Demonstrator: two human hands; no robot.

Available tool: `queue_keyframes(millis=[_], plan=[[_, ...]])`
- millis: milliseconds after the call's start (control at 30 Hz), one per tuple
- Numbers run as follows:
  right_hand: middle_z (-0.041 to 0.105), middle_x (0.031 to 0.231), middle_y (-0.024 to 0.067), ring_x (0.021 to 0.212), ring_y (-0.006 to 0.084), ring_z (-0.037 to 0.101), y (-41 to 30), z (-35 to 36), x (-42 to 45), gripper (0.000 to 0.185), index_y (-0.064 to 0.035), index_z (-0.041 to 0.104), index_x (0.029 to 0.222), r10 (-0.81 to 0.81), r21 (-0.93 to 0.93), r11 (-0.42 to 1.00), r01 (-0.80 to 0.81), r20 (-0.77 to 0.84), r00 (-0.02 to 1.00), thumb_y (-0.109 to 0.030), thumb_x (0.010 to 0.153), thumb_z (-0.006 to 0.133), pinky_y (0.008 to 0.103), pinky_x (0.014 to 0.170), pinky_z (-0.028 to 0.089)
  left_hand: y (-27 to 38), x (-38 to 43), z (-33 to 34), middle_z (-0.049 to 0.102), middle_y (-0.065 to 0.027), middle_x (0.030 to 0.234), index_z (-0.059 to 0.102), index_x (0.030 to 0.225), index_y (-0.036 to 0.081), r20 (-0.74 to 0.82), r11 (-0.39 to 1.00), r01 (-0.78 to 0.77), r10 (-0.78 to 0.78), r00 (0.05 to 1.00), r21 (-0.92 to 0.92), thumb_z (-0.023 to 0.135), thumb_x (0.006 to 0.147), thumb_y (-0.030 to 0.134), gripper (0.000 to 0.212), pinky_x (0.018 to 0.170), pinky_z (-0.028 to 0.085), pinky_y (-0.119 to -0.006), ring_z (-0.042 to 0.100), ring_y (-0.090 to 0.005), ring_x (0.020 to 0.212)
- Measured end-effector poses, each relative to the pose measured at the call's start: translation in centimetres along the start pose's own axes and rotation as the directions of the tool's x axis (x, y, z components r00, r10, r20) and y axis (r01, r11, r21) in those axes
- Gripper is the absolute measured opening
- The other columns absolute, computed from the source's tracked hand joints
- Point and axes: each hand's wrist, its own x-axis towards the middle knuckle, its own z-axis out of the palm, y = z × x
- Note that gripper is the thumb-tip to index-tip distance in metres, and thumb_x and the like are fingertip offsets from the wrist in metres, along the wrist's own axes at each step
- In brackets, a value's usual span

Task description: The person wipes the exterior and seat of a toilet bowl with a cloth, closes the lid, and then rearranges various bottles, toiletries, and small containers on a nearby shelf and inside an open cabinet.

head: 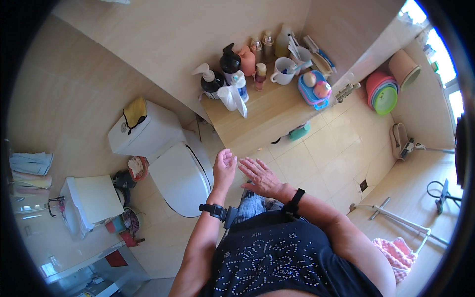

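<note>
My left hand (224, 170) is raised in front of me with its fingers loosely curled and nothing in it. Beside it, my right hand (261, 176) hangs palm down, empty, with the fingers extended and slightly apart. A small gap separates the two. Just beyond them is the near corner of a wooden counter (246, 128). On that counter stand a black pump bottle (212, 83), a white tube (227, 97), a white mug (284, 70) holding a toothbrush, and a blue soap box (311, 87) with two rounded objects on top.
Left of my hands is a toilet with its lid (180, 180) down and a yellow cloth (134, 112) on the tank. A washbasin (76, 208) is at far left. Stacked basins (382, 92), a white pipe rack (400, 219) and a green bottle (300, 131) are to the right.
</note>
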Motion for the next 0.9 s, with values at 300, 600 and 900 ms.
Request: queue_keyframes(millis=[300, 600, 900], plan=[[0.056, 0.13, 0.0198, 0.123, 0.0294, 0.052, -0.7, -1.7, -8.3, 0.049, -0.0006, 0.047, 0.134, 0.527, 0.79, 0.501, -0.353, 0.045, 0.849, -0.035, 0.099, 0.048, 0.0355, 0.102, 0.04, 1.0, -9.4, 5.6, 0.064, -0.004, 0.1, 0.059, 0.112, 0.0, 0.256, 0.989, 0.018, 0.02, 0.966, -0.146, 0.061, 0.093, 0.012, 0.023, 0.079, 0.05, -0.023, 0.06, -0.0096, 0.088], [0.065, 0.104, 0.008, 0.092, 0.0151, 0.061, -4.3, -1.1, -15.4, 0.044, 0.0006, 0.058, 0.118, 0.543, 0.85, 0.227, -0.476, 0.296, 0.786, -0.037, 0.102, 0.041, 0.0295, 0.083, 0.05, 0.8, -16.3, 3.2, 0.065, -0.0044, 0.097, 0.06, 0.11, -0.001, 0.45, 0.997, -0.071, 0.078, 0.889, -0.034, 0.06, 0.093, 0.013, 0.023, 0.078, 0.051, -0.024, 0.062, -0.0106, 0.086], [0.065, 0.107, 0.0101, 0.095, 0.0172, 0.064, -6.9, 1.1, -17.2, 0.045, 0.0005, 0.056, 0.12, 0.576, 0.874, 0.079, -0.479, 0.352, 0.738, -0.038, 0.102, 0.041, 0.0302, 0.086, 0.051, -3.6, -17.0, 3.4, 0.064, -0.0065, 0.099, 0.057, 0.112, -0.002, 0.542, 0.913, 0.306, -0.118, 0.832, -0.271, 0.056, 0.095, 0.013, 0.023, 0.081, 0.053, -0.027, 0.063, -0.0132, 0.089]])
